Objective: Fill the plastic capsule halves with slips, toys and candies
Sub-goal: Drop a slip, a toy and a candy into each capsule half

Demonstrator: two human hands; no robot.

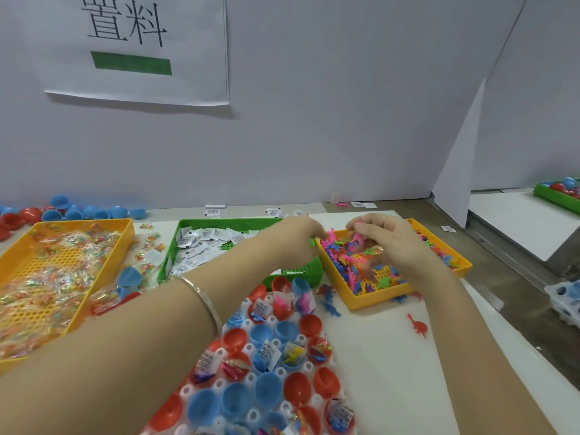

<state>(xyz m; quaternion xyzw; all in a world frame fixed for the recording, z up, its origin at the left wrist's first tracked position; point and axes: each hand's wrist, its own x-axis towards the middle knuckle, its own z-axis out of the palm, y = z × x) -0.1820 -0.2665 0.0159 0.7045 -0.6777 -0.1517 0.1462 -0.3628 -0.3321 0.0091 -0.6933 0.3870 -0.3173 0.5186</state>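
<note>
Red and blue capsule halves (266, 387) stand open in a white holder tray (251, 376) in front of me; some hold slips, toys or candies, others look empty. Small plastic toys (361, 271) in many colours fill the orange tray (376, 299) at the right. My right hand (386, 240) is over that tray, pinching a pink toy (356, 238). My left hand (298, 237) reaches to the tray's left rim, fingers curled, its fingertips blurred. The green tray (194, 224) holds white slips (201, 246). A second orange tray (81, 224) at the left holds wrapped candies (47, 277).
Loose red and blue capsule halves (62, 211) lie along the wall at the back left. A red toy (419, 326) and blue toys (329, 296) lie on the white tabletop. Another green tray (558, 193) sits far right, beyond the table's right edge.
</note>
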